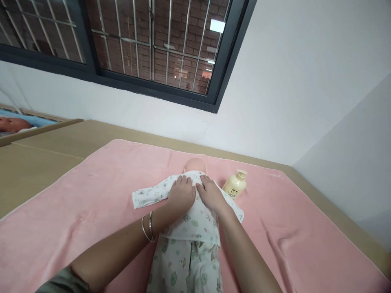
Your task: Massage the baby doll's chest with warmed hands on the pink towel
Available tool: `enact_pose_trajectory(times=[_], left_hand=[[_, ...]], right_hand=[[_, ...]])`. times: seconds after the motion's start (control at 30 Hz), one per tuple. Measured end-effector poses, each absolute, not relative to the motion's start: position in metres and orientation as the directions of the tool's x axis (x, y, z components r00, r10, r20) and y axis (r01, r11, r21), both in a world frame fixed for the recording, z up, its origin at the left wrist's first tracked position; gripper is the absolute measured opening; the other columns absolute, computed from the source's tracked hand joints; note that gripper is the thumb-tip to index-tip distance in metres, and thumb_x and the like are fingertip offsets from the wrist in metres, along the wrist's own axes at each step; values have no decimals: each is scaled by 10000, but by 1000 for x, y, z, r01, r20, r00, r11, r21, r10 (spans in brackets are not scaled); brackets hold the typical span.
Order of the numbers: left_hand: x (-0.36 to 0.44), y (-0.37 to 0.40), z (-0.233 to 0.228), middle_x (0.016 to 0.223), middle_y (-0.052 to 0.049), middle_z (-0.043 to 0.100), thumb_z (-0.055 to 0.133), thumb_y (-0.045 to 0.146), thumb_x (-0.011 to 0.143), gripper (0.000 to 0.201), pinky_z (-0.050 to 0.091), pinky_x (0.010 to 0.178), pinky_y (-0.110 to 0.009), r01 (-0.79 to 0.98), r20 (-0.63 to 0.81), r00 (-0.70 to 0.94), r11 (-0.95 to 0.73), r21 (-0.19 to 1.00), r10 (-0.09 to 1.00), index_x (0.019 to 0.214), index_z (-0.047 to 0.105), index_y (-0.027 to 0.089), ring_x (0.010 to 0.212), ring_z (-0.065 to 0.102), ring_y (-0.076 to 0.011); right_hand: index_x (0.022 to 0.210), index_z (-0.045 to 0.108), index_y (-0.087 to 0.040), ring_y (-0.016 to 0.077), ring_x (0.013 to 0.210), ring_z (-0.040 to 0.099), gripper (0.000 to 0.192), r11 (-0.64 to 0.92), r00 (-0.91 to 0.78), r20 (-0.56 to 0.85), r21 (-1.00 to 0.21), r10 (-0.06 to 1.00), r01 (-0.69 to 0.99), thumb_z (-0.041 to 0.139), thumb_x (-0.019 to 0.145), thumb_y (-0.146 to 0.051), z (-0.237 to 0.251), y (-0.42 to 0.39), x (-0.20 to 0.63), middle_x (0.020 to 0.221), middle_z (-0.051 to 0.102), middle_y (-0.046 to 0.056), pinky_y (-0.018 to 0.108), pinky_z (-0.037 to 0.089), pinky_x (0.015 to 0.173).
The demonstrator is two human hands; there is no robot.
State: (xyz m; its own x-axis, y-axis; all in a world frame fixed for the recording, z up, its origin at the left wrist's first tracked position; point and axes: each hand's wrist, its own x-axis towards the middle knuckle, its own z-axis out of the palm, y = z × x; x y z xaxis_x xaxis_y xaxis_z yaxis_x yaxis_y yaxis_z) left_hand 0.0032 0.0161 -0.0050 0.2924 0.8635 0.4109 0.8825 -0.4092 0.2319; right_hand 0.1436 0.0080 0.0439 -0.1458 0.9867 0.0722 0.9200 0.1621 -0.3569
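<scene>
On the doll (195,165), the printed shirt (195,224) is apparently being smoothed by the flat-laid left hand (182,195) and right hand (211,194); light, even pressure is called for next.

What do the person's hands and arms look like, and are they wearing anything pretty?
The left hand has no glove; above it sits silvery, shiny jewellery like two thin bands. Farther up is a dark grey-green sleeve. The right hand is gloveless too, with no jewellery or sleeve showing.
</scene>
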Motion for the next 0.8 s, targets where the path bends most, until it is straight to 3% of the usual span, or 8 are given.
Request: enact_pose_trajectory(times=[0.13,0.3,0.43,0.5,0.63,0.8], left_hand=[[3,14,-5,1328,-268,583,383,204,969,406,405,1054,-506,860,420,326,-451,241,847,1278,568,17,1315,493,-363],[-10,29,10,1177,-195,667,392,248,964,345,426,1039,-431,811,363,316,-448,376,877,1133,632,67,1160,591,-303],[-13,35,12,1110,-165,693,366,294,977,356,458,977,-419,819,338,275,-404,407,900,1077,646,97,1074,622,-284],[-9,31,6,1208,-196,666,370,288,976,384,435,1011,-448,851,390,264,-403,337,882,1167,626,76,1159,595,-303],[4,11,-9,1307,-266,612,404,191,926,424,387,1056,-542,874,453,354,-462,152,818,1259,596,14,1291,522,-367],[12,-6,-12,1339,-292,587,444,149,862,477,387,1068,-574,861,441,384,-487,146,811,1292,590,1,1328,495,-402]], right_hand=[[1413,495,-103,251,1435,380,487,172,-159,66,-350,985,921,345,1039,-378,40,14,149,1520,447,164,407,253,1192],[1462,405,30,302,1420,403,531,69,-61,83,-99,995,993,285,1036,-263,44,-11,116,1477,457,262,416,261,1188],[1458,400,41,316,1364,470,521,123,-124,41,22,991,992,343,966,-123,55,-29,102,1408,511,292,418,335,1135],[1400,481,-3,303,1305,525,471,129,-129,27,-27,991,991,349,963,-118,59,-27,109,1347,574,259,394,379,1090],[1281,575,-126,239,1248,559,395,117,-108,50,-253,993,960,312,1037,-291,58,-7,134,1334,608,162,318,422,1008],[1259,592,-123,241,1203,582,442,13,11,76,-302,997,953,267,1044,-331,44,8,145,1292,634,155,326,423,989]])
